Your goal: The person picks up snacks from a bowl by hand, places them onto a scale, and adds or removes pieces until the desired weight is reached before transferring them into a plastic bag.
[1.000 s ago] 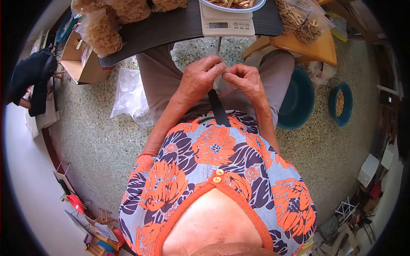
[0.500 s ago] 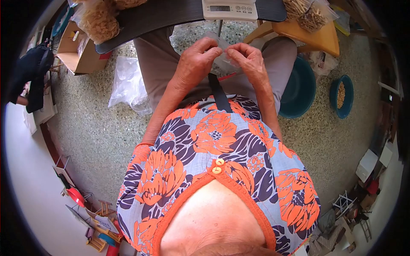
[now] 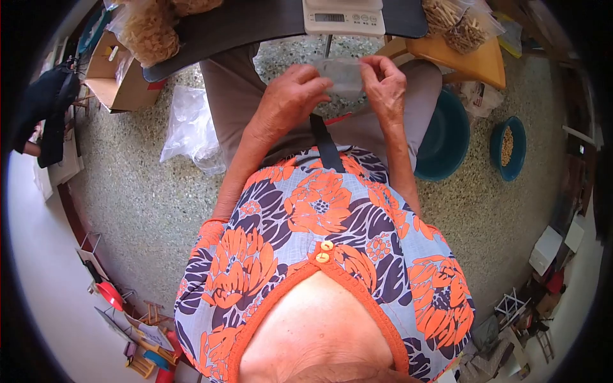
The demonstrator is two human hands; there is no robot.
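Note:
A small clear plastic bag is stretched between my two hands above my lap. My left hand pinches its left edge and my right hand pinches its right edge with thumb and fingers. The bag looks empty. Just beyond the hands a white digital scale sits on a dark tray table, its top cut off by the frame.
Bags of pale dried pieces lie on the table's left, more bags on a wooden stool at right. A teal basin and a small teal bowl of yellow grains stand on the floor. Crumpled plastic lies left of my leg.
My hands have drawn apart, the right one moving right and up, so the clear bag is now spread open between them instead of pinched together.

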